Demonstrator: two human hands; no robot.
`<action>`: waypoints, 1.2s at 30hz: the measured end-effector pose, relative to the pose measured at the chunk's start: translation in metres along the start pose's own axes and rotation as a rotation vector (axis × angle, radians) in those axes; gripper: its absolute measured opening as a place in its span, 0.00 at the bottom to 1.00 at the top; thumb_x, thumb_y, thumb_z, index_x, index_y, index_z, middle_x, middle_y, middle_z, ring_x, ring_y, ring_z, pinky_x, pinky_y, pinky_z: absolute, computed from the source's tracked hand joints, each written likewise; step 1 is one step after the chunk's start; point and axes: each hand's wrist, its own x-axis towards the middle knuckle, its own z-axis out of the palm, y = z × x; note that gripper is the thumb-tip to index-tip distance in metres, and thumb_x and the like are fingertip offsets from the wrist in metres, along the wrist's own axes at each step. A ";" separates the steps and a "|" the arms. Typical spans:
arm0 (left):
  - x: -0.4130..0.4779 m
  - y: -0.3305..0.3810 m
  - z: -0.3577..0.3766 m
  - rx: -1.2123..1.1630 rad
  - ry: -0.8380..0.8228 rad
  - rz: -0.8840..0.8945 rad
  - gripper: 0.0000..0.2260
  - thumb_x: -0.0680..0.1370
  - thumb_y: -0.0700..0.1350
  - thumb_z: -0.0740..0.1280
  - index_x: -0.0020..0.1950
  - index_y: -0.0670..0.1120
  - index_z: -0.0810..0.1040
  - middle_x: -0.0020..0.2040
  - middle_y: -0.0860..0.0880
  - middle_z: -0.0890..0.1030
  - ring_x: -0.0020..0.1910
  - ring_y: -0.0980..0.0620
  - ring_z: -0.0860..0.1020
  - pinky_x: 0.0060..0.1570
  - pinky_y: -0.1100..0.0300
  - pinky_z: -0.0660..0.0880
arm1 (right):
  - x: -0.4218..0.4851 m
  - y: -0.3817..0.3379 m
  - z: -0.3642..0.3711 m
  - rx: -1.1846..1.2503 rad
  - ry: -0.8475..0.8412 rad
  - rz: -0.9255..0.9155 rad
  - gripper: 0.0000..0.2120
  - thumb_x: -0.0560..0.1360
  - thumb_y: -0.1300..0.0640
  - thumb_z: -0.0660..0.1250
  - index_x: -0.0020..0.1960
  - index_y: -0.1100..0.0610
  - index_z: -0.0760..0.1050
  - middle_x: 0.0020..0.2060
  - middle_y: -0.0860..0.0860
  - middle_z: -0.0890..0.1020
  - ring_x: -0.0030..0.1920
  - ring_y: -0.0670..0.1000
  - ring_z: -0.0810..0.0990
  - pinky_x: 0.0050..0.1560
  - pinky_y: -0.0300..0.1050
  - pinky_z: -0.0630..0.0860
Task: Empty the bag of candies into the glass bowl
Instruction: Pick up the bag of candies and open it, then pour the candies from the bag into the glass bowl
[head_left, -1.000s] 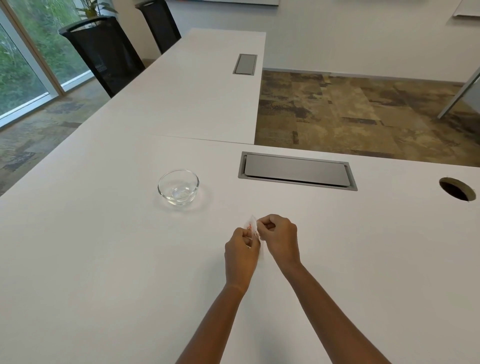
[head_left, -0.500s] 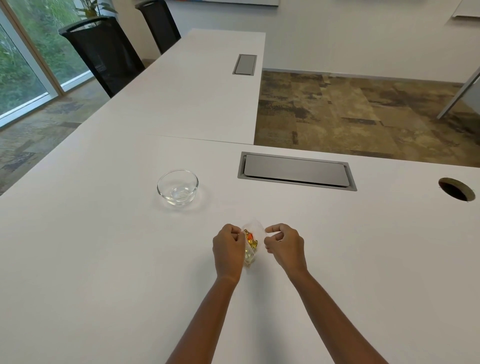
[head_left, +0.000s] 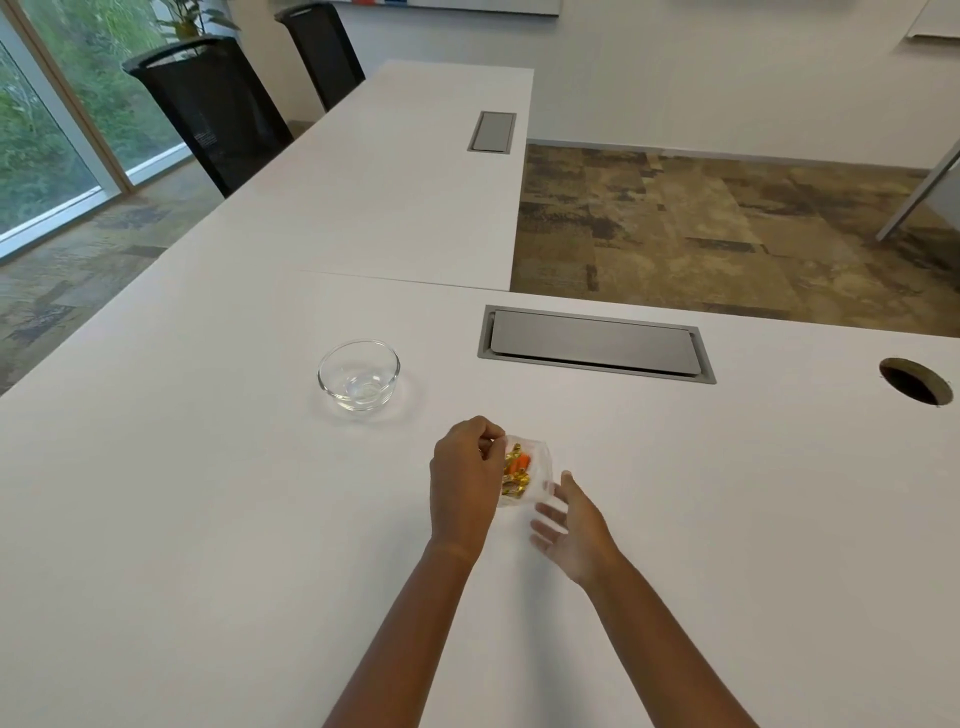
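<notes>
Far left, tall window glass with black mesh-backed chairs (head_left: 208, 109) beside it. Then a smooth matte white worktop (head_left: 182, 519), wide bare surface on every side. Left of centre, a round clear glass bowl (head_left: 359, 375), thick-walled, glossy, upright, nothing inside, well apart from the hands. Further right, left hand (head_left: 464, 483), fingers (head_left: 485, 441) curled and pinching the upper left edge of a small clear plastic bag (head_left: 524, 470), crinkly and soft, on or just above the worktop. Inside, gold- and orange-wrapped candies (head_left: 515, 474), shiny, bunched together. Just right of the bag, right hand (head_left: 571, 525), blurred, fingers spread and released, near or barely touching the bag's right side; cannot tell which. Beyond, a flat grey rectangular metal cable hatch (head_left: 595, 345) set flush, then a round dark grommet hole (head_left: 915, 380) near the right edge. Past the worktop's far edge, mottled brown carpet.
</notes>
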 end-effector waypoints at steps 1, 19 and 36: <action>0.000 0.002 -0.001 -0.021 -0.020 0.003 0.05 0.75 0.37 0.65 0.44 0.39 0.80 0.38 0.49 0.79 0.36 0.53 0.76 0.35 0.72 0.68 | 0.002 0.002 -0.001 0.038 -0.043 0.080 0.18 0.78 0.43 0.55 0.57 0.56 0.70 0.53 0.59 0.72 0.51 0.58 0.74 0.56 0.54 0.71; 0.006 0.008 -0.004 -0.071 -0.213 -0.032 0.06 0.75 0.39 0.66 0.46 0.38 0.81 0.37 0.48 0.78 0.32 0.53 0.74 0.36 0.65 0.72 | -0.005 -0.018 -0.005 0.445 -0.188 0.134 0.06 0.76 0.55 0.63 0.47 0.58 0.74 0.48 0.61 0.74 0.48 0.64 0.76 0.50 0.62 0.77; 0.025 -0.017 -0.013 -0.069 -0.274 -0.050 0.04 0.74 0.42 0.67 0.44 0.42 0.79 0.31 0.51 0.76 0.30 0.54 0.74 0.38 0.61 0.75 | 0.015 -0.023 0.012 0.391 -0.117 0.092 0.04 0.76 0.58 0.63 0.44 0.57 0.75 0.46 0.59 0.74 0.57 0.65 0.72 0.51 0.62 0.72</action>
